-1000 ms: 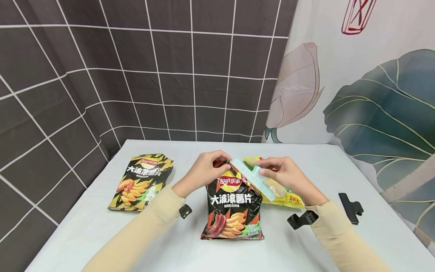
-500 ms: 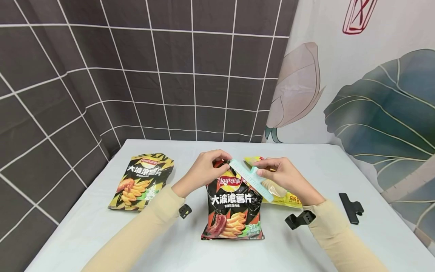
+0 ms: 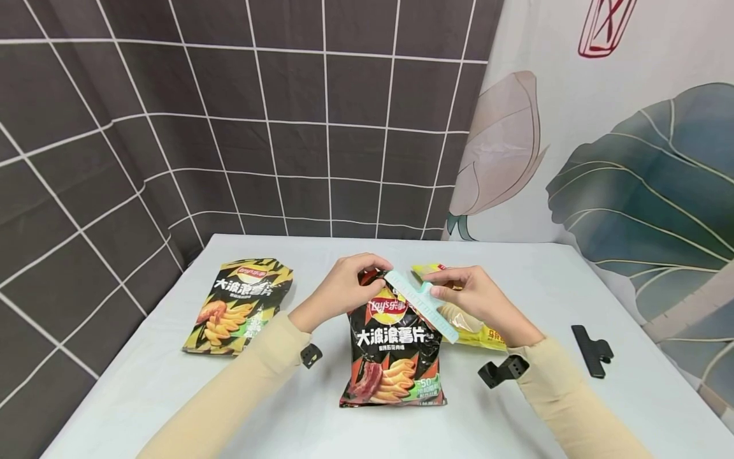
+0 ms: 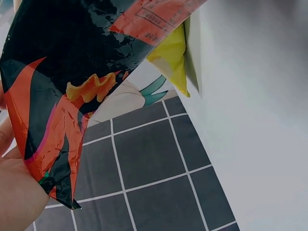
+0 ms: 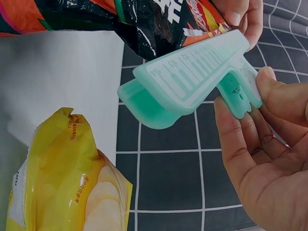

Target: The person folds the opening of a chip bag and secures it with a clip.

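Observation:
My left hand pinches the top left corner of a black Lay's potato chip bag, which stands upright at the middle of the table. A mint green bag clip slants across the bag's upper right side. Thumb and fingers of my right hand pinch the clip's handle. In the right wrist view the clip has its jaws spread, right by the bag's upper edge; whether the edge lies between them I cannot tell. The left wrist view shows the back of the chip bag beside my left thumb.
A yellow chip bag lies behind the clip and my right hand. At the left of the white table rests a black and gold Lay's bag. A black bag clip lies near the right side. A dark tiled-pattern cloth hangs behind.
My right hand has brought the mint green clip slightly left, closer to the top of the black bag. The left hand keeps its hold almost unmoved.

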Demonstrator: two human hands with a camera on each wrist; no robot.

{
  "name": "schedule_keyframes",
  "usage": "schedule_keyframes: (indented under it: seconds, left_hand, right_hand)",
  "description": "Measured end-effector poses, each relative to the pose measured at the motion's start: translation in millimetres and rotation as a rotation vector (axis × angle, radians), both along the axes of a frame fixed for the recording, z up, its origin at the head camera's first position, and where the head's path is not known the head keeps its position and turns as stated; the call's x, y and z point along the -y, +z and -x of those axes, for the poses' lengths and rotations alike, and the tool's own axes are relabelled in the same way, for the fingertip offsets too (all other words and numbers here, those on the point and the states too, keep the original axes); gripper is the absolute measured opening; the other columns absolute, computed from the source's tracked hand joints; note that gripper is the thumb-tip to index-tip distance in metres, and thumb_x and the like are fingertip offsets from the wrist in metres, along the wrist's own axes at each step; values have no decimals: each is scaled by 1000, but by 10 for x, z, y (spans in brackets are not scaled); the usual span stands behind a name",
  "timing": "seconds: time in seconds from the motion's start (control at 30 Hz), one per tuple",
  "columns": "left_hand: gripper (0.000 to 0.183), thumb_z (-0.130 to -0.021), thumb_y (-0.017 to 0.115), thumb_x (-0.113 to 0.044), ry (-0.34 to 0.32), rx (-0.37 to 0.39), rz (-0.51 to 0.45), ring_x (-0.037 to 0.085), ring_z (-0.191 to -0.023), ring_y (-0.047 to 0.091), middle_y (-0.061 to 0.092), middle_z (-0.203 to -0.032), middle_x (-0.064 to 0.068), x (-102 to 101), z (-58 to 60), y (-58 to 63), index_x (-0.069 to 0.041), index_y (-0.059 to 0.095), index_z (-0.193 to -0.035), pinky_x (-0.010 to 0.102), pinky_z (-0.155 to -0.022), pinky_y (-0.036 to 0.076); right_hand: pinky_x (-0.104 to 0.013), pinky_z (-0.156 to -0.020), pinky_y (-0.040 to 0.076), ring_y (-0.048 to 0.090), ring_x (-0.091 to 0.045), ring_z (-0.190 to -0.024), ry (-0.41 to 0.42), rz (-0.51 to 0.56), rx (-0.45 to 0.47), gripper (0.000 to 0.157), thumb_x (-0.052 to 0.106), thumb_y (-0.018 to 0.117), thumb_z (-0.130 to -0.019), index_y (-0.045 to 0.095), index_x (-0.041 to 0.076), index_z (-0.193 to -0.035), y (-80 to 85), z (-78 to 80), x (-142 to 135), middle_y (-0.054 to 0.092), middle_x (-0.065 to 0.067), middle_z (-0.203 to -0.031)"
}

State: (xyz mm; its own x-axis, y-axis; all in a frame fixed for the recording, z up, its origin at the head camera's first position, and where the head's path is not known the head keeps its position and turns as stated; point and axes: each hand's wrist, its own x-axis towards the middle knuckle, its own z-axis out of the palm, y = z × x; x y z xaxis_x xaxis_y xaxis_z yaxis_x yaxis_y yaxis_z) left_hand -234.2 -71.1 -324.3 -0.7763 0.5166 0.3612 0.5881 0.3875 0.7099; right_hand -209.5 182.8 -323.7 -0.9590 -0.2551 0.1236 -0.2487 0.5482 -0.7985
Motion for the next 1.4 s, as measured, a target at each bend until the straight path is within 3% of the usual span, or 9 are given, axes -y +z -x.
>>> schedule_keyframes:
  seconds: [0.3,0.9,1.17,1.4]
  left_hand:
    - [25,-88,60,-7,-27,-42,-10,12,-65,47,65,-104,4,-11,-7,0,-9,68,-112,22,-59,43]
    - [23,-89,59,-7,-27,-30,-16,20,-79,52,67,-107,8,-23,1,-13,-10,69,-110,23,-65,45]
    - [24,-87,59,-6,-11,-29,-16,18,-81,53,67,-106,3,-26,5,-23,-9,70,-109,22,-66,45]
    - [25,-87,57,-5,-4,-40,-21,14,-67,46,66,-101,2,-31,4,-45,-10,71,-108,21,-61,40]
  right_hand:
    - [-24,-68,48,59,-16,-85,0,-1,16,27,15,70,-87,71,4,-113,0,-2,53,67,-17,-118]
    - [-25,-68,47,56,-17,-85,-1,4,48,28,14,70,-87,70,2,-113,-41,20,123,66,-19,-115]
    - [-33,-72,52,59,-16,-86,-3,19,100,31,18,69,-88,69,5,-117,-55,10,139,63,-19,-124]
    - [-37,-77,52,58,-17,-89,-21,49,152,33,20,70,-88,69,9,-118,-69,-12,154,60,-16,-129]
